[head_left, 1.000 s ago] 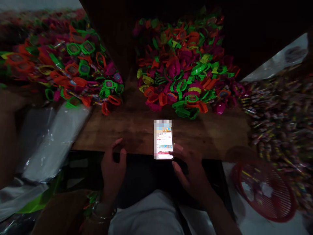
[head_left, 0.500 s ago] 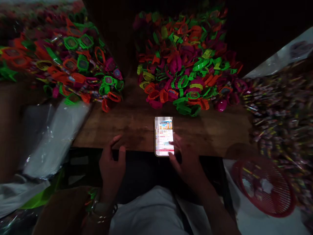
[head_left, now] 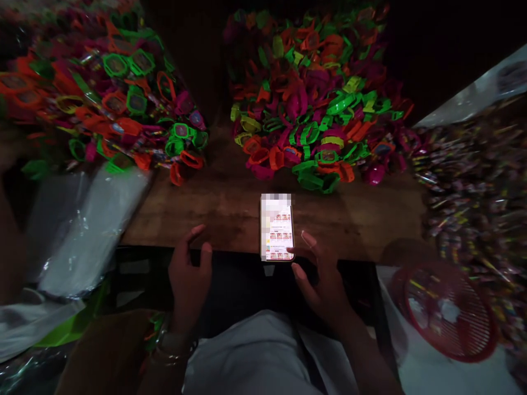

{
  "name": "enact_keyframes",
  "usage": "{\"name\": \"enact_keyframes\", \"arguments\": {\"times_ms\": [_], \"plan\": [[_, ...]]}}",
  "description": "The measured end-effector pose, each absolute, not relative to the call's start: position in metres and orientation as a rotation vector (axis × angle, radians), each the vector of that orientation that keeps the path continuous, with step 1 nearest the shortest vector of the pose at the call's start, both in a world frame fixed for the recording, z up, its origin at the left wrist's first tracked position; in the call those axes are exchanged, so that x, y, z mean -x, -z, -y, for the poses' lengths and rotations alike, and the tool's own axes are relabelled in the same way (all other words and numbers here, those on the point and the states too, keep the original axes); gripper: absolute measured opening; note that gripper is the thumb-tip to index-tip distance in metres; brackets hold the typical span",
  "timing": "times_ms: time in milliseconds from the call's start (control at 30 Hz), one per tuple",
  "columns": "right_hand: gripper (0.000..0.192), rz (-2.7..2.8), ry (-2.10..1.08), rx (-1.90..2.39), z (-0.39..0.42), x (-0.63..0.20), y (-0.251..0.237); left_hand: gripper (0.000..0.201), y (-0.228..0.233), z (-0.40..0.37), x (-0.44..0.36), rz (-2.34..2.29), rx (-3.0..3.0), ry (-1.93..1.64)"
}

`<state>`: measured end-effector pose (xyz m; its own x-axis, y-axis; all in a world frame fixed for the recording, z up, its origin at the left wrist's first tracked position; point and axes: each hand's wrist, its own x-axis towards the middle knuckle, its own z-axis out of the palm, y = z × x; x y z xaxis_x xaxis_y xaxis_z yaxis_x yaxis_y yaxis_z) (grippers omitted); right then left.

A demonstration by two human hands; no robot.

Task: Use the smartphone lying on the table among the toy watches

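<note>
A lit phone [head_left: 277, 227] lies flat at the near edge of a wooden table [head_left: 230, 214]. My right hand [head_left: 319, 277] rests just right of the phone, fingers spread, fingertips beside its lower right corner, holding nothing. My left hand [head_left: 190, 271] rests on the table edge to the left of the phone, fingers loosely apart and empty. A watch or bracelet sits on my left wrist.
A heap of bright plastic toy watches [head_left: 317, 104] lies behind the phone, another heap [head_left: 111, 104] at the left. Clear plastic bags [head_left: 88, 230] lie at the left. A red mesh basket [head_left: 447, 312] and a pile of small wrapped items [head_left: 473, 186] are at the right.
My right hand touched the phone screen half a second ago and has drawn back to its right side. The screen shows different content. My left hand has barely moved.
</note>
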<state>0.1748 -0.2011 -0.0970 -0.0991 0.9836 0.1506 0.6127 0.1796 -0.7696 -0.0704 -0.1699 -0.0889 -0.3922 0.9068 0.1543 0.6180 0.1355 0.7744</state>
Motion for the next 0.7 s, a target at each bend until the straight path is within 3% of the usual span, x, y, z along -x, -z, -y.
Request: {"name": "enact_keyframes", "arguments": {"times_ms": [700], "plan": [[0.073,1.727,-0.767,1.424,0.181,-0.166,0.108,0.034,0.090,0.173,0.068,-2.099,-1.458,-1.134]]}}
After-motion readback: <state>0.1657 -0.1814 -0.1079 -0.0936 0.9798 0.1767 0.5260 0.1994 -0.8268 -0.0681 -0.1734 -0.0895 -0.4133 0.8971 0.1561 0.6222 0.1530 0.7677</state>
